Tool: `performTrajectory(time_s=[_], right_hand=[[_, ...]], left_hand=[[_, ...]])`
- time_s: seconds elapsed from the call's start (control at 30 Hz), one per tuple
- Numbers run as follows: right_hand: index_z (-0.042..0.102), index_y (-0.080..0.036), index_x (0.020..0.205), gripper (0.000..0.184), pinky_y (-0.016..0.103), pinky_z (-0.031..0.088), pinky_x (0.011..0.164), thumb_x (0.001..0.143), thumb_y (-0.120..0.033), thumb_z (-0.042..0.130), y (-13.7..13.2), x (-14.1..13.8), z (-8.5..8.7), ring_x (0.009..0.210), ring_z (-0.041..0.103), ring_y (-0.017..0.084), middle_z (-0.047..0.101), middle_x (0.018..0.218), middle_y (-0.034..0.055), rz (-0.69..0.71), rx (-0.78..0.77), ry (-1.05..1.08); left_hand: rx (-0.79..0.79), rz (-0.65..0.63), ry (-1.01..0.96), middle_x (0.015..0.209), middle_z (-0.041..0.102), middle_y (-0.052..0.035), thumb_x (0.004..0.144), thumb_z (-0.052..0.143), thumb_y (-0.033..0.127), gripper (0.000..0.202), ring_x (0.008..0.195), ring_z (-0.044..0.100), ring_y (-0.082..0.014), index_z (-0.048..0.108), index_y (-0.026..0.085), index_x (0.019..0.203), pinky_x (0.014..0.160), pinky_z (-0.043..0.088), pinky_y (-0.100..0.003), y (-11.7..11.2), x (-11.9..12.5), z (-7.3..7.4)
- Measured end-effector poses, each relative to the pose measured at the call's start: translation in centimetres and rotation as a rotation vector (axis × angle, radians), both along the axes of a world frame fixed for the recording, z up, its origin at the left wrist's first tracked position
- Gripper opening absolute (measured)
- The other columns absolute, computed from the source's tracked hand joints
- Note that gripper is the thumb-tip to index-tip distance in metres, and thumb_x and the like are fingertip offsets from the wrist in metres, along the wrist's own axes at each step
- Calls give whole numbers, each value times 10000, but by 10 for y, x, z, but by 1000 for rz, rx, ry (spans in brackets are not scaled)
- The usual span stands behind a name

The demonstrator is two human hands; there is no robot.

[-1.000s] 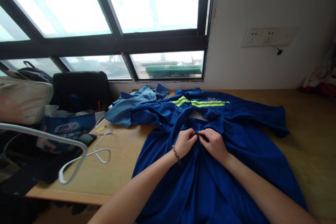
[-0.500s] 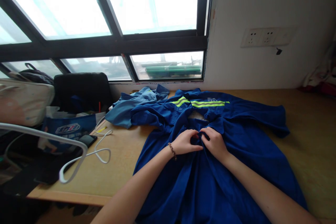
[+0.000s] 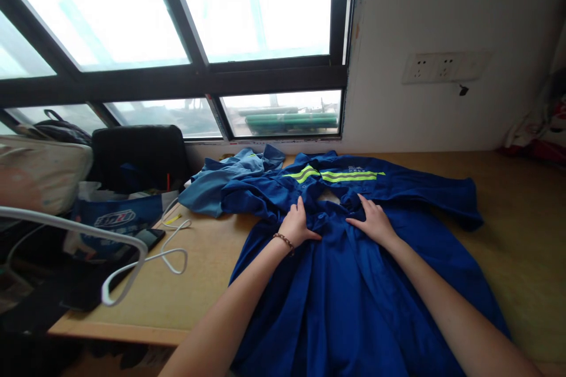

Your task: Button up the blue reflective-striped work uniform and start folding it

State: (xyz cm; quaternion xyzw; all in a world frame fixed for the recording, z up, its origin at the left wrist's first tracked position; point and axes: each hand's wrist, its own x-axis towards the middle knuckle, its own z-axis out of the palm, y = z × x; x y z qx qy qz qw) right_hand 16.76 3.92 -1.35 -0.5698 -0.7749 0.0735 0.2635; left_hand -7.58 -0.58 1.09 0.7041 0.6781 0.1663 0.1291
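A dark blue work shirt (image 3: pixel 354 283) with yellow-green reflective stripes (image 3: pixel 340 175) lies spread front-up on the wooden table (image 3: pixel 198 271). My left hand (image 3: pixel 297 225), with a bead bracelet at the wrist, lies flat and open on the shirt's chest left of the placket. My right hand (image 3: pixel 375 221) lies flat and open on the chest to the right, just below the collar. Neither hand holds anything.
A lighter blue garment (image 3: pixel 221 179) is bunched at the shirt's upper left. A white hanger (image 3: pixel 132 265), a black phone (image 3: pixel 148 238) and a blue bag (image 3: pixel 115 218) sit at the table's left edge. Bags stand below the window; wall sockets (image 3: pixel 442 66) are on the right.
Both hands let go of the pinch at the shirt's placket, moved apart and up toward the collar, and now rest flat on the cloth.
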Motion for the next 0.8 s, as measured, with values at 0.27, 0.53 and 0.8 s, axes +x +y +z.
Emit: performTrajectory(time_s=[0.27, 0.53, 0.8], right_hand=[[620, -204, 765, 167, 279, 434, 674, 777, -334, 516, -32, -28, 19, 768, 564, 184, 618, 786, 29, 377, -102, 89], [457, -178, 1123, 737, 355, 421, 846, 479, -370, 760, -55, -45, 29, 1005, 491, 228, 512, 1060, 71, 606, -83, 611], [517, -178, 640, 203, 292, 464, 531, 771, -304, 425, -49, -27, 32, 574, 534, 169, 575, 613, 39, 248, 129, 700]], left_hand=[[117, -317, -98, 745, 601, -48, 683, 507, 154, 124, 764, 577, -201, 577, 175, 783, 651, 406, -258, -12, 13, 6], [443, -550, -221, 648, 475, -18, 707, 439, 108, 124, 590, 463, -116, 545, 172, 711, 545, 367, -215, -44, 33, 21], [371, -517, -170, 1257, 335, -152, 589, 685, 402, 881, 1144, 340, -311, 227, 208, 1317, 921, 326, -450, -75, 58, 64]])
